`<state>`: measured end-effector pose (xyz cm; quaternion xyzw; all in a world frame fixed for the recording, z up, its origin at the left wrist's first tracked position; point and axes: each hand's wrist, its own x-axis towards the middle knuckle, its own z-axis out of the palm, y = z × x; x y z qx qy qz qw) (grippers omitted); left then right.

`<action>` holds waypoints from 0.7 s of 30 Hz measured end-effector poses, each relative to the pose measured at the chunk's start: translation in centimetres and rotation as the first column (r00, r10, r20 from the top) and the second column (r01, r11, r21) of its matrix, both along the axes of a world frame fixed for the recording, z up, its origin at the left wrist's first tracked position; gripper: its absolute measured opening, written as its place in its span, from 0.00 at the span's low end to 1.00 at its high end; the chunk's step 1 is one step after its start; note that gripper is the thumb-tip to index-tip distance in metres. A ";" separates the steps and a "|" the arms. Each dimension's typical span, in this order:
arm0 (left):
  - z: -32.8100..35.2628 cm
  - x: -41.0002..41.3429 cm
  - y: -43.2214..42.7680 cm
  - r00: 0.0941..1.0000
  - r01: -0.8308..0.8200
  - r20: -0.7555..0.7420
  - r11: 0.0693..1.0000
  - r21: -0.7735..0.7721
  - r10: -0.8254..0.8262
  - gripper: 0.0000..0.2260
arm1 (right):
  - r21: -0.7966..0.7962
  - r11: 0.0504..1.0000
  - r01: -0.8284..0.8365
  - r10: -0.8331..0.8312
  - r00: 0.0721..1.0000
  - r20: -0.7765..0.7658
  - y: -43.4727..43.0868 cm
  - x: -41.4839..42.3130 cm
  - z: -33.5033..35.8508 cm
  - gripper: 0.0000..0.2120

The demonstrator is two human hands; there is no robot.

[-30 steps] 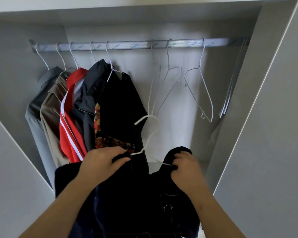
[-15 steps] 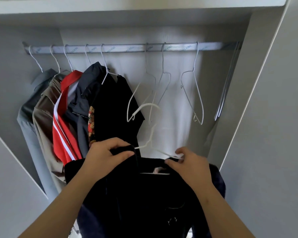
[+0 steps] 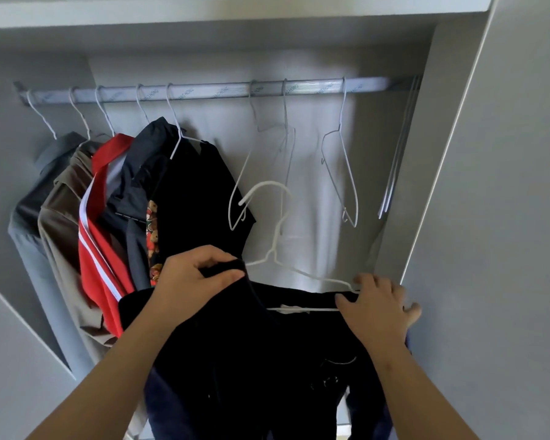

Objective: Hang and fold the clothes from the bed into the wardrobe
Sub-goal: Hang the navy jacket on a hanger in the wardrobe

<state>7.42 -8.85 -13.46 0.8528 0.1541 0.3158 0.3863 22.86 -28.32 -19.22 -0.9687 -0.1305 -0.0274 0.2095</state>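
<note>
Black shirt is being fitted onto a white hanger: left hand pinches its shoulder, right hand pinches the other. Next, hooking onto the rail.

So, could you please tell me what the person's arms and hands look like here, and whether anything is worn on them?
Both forearms are bare right down to the bottom edge of the picture, with no sleeve or cuff showing. The left hand and right hand wear no gloves, and no watch, bracelet or ring is visible on them.
</note>
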 end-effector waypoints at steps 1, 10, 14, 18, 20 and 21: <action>0.1 0.0 0.1 1.000 0.004 0.002 1.000 -0.009 -0.004 0.15 | 0.019 1.000 0.007 -0.007 1.000 -0.007 -0.1 0.2 0.0 0.13; 0.1 -0.9 0.1 0.999 -0.032 0.016 0.998 -0.056 0.033 0.12 | 0.088 0.994 -0.058 0.044 0.988 0.148 0.4 -0.5 0.1 0.07; 0.1 -1.3 0.1 0.998 -0.060 0.008 0.997 -0.047 0.060 0.11 | 0.077 0.987 -0.144 0.125 0.969 0.213 1.2 -1.1 0.0 0.09; -0.1 -1.3 -0.3 0.998 -0.066 -0.010 0.998 -0.018 0.065 0.09 | 0.056 0.970 -0.237 0.222 0.955 0.199 2.0 -2.0 -0.3 0.11; -0.1 -1.4 -0.3 0.998 -0.069 -0.001 0.998 -0.014 0.069 0.09 | 0.070 0.962 -0.264 0.247 0.950 0.188 2.2 -2.3 -0.2 0.11; 0.0 -1.3 -0.3 0.998 -0.068 0.004 0.998 -0.012 0.068 0.09 | 0.080 0.960 -0.269 0.251 0.951 0.180 2.3 -2.4 -0.1 0.11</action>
